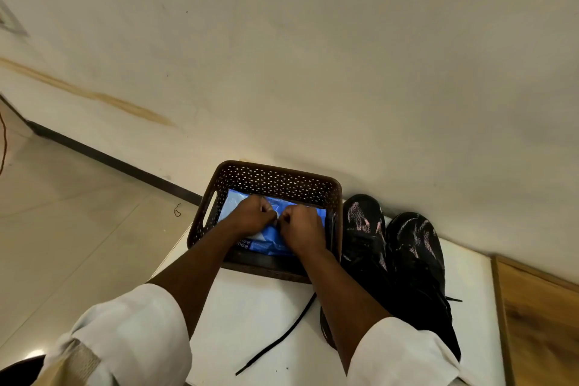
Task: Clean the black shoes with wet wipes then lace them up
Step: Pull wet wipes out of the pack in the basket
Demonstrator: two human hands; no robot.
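A loose lace (279, 335) lies nearest you. Beyond it, your left hand (253, 216) and right hand (302, 227) pinch the wipes pack (269, 243) in the basket (272, 178); the shoes (391, 257) stand just right, nearer your right hand.

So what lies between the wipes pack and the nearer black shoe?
In the head view, only the brown basket's right wall separates the blue wipes pack from the nearer black shoe, which sits close beside it.
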